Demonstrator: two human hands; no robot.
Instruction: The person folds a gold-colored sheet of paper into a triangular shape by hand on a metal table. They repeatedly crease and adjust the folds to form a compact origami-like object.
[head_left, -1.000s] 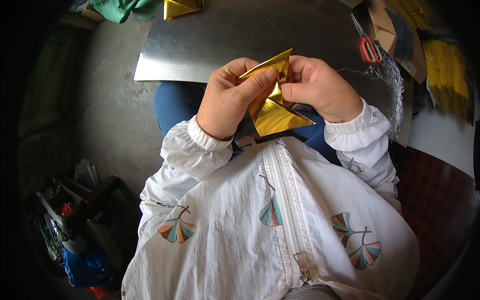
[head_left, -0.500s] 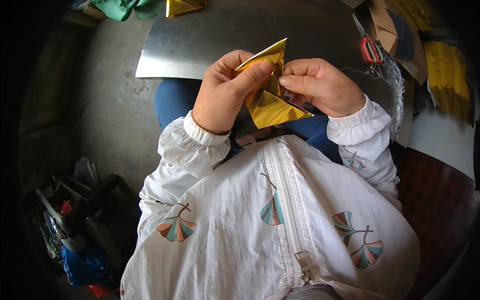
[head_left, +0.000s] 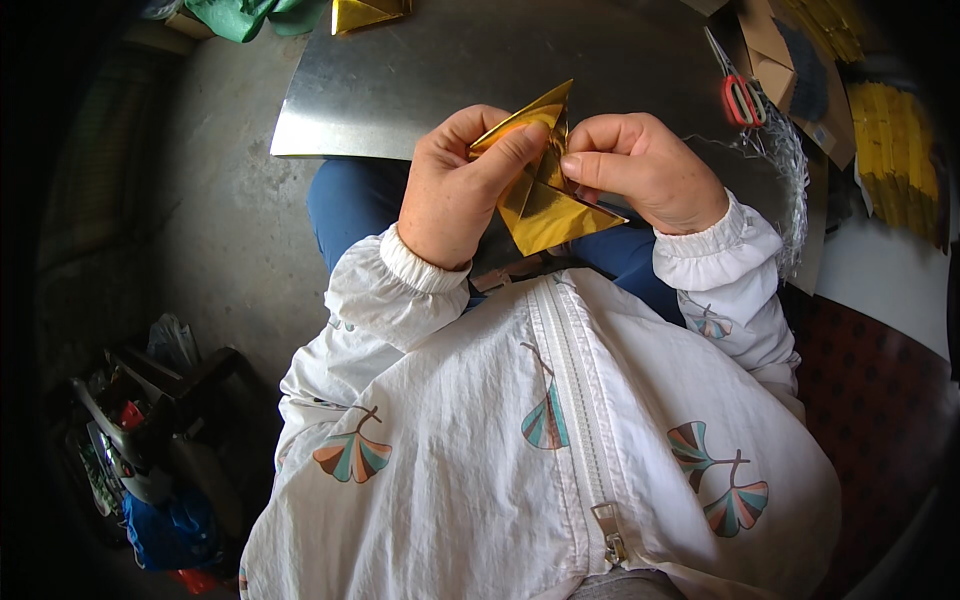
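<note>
Head view: my left hand [head_left: 450, 190] is closed on the gold foil [head_left: 548, 222], its thumb pressed flat across the upper part and its other fingers mostly hidden behind. My right hand [head_left: 655, 178] pinches the foil's right side between thumb and forefinger, the thumb tip right at the fold; what my remaining fingers touch there I cannot tell. The foil is between my two hands, raised over my lap, folded, with one sharp corner pointing up and away from me and a wider flap hanging below, its tip reaching to the right under my right hand.

Beyond my hands lies the grey metal table [head_left: 420, 75]. At its far left a second gold piece [head_left: 367, 12] rests, cut off by the top of the view, and a green bag [head_left: 235, 12] sits farther left. On the right, scissors [head_left: 741, 100] with red handles lie just beside silver strands [head_left: 790, 185], near a box [head_left: 768, 60]. Farther right is a yellow stack [head_left: 893, 140].
</note>
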